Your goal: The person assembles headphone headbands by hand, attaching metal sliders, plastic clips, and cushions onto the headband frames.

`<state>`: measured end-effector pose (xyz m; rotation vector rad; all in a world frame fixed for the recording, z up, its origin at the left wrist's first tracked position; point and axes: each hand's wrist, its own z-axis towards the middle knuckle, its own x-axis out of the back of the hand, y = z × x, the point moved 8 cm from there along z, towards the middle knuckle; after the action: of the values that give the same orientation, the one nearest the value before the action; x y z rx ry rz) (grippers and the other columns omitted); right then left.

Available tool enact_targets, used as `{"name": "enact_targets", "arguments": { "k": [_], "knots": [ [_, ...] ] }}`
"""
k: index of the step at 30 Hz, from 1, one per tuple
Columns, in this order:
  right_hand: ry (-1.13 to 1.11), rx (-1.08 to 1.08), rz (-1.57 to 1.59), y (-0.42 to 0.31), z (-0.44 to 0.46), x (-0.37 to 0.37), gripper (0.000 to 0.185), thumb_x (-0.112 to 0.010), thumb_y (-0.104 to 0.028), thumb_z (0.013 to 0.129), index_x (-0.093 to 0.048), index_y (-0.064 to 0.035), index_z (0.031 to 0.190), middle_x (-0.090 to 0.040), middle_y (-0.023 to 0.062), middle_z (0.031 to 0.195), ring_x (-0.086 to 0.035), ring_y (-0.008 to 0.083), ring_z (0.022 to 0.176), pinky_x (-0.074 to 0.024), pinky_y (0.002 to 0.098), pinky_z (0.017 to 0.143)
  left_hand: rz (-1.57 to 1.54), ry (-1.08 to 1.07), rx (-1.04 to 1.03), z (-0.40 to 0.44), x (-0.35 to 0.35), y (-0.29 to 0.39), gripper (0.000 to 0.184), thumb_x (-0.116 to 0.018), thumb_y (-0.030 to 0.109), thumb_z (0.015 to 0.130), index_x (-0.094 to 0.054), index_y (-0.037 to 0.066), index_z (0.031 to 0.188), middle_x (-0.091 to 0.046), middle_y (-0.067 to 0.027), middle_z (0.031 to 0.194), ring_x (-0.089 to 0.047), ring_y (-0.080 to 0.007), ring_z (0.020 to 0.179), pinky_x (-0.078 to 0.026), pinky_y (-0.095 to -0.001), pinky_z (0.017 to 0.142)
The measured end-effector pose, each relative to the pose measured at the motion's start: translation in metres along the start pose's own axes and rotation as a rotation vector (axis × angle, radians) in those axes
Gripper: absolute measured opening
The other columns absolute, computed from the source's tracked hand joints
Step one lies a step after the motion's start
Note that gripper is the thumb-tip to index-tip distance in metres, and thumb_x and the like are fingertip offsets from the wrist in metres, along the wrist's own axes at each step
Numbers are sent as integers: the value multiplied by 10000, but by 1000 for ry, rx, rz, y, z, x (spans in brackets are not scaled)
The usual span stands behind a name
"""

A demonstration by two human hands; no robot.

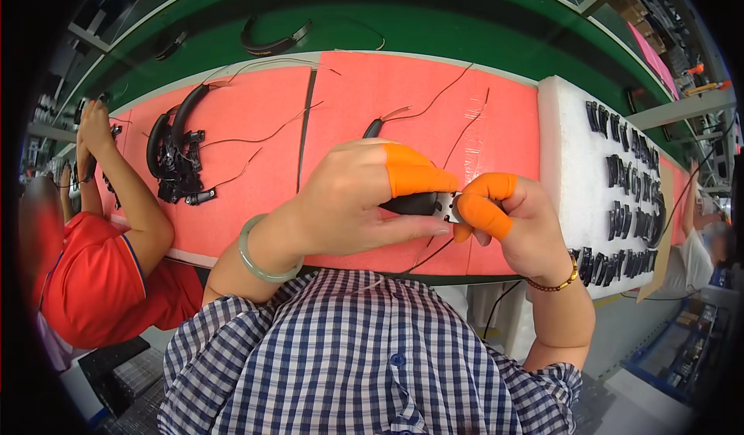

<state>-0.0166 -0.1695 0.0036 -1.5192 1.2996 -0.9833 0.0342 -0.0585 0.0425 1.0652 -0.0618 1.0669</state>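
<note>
My left hand (353,191), with orange finger cots, is closed round a black headphone headband (412,203). A silvery metal end piece (444,206) with small dark holes sticks out of the band between my hands. My right hand (521,222), also in orange finger cots, pinches at that end with thumb and fingertips. A small dark part is partly visible there, mostly hidden by the fingers. The other end of the headband, with thin wires (422,115), shows above my left hand over the pink foam mat (353,86).
More black headbands and small dark parts (180,164) lie piled on the mat at left. A white foam block (559,125) at right holds rows of black pieces (632,175). Another headband (271,46) lies on the green surface behind. A person in red (101,280) works at left.
</note>
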Motion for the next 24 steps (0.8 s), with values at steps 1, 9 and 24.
{"name": "enact_targets", "arguments": {
  "k": [1, 9, 24],
  "knots": [
    [21, 17, 33, 0, 0, 0, 110, -541, -120, 834, -567, -21, 793, -590, 38, 651, -526, 61, 560, -359, 167, 463, -6, 13, -4, 0, 1, 1, 346, -745, 205, 613, -633, 61, 907, -622, -70, 787, -587, -200, 686, -460, -276, 599],
    [79, 160, 63, -3, 0, 2, 98, -552, -113, 829, -569, -22, 798, -584, 31, 638, -515, 51, 552, -332, 160, 456, 12, 64, -58, 2, 2, 2, 346, -747, 186, 606, -630, 51, 903, -623, -69, 785, -589, -199, 678, -465, -276, 596],
    [97, 263, 73, -13, -1, 8, 97, -519, -109, 850, -558, -27, 817, -593, 35, 705, -508, 44, 591, -329, 161, 480, 192, 68, -154, 20, 12, 21, 370, -738, 207, 594, -625, 58, 914, -608, -84, 852, -576, -258, 813, -428, -416, 856]
  ]
}}
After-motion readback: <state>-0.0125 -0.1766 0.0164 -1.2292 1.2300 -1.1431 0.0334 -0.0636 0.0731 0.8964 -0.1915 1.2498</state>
